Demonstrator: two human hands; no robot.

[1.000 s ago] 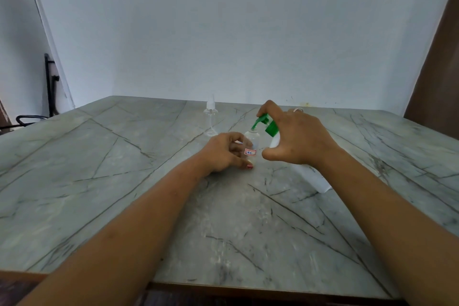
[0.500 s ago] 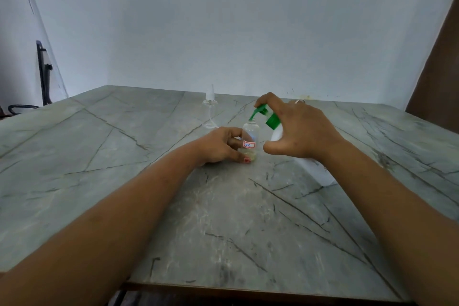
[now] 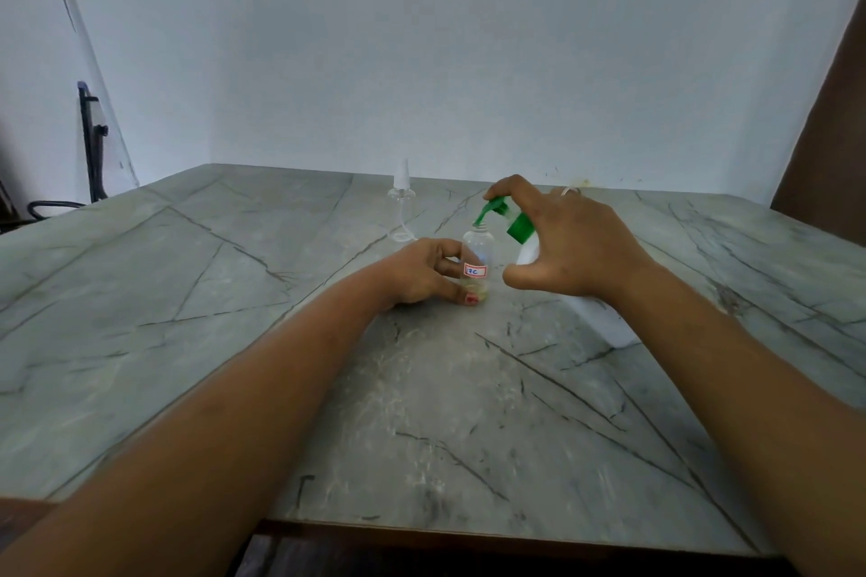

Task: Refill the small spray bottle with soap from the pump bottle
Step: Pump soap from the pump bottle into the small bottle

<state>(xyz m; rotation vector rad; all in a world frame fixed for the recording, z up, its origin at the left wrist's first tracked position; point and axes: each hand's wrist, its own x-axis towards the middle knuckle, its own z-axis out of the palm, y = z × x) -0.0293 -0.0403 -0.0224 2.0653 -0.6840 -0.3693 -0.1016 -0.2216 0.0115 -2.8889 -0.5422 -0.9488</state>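
Your left hand (image 3: 421,272) grips the small spray bottle (image 3: 478,265), which stands upright mid-table (image 3: 234,295) with its open neck pointing up. Your right hand (image 3: 571,248) holds the white pump bottle (image 3: 604,319) tilted leftward, its green nozzle (image 3: 487,211) pointing down at that neck.

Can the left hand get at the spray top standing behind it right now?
Probably, once freed: the spray top stands just beyond the left hand with bare table between, but that hand is gripping the small bottle.

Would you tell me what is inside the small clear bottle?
A little yellowish liquid at the bottom of the small bottle; the left hand covers part of it.
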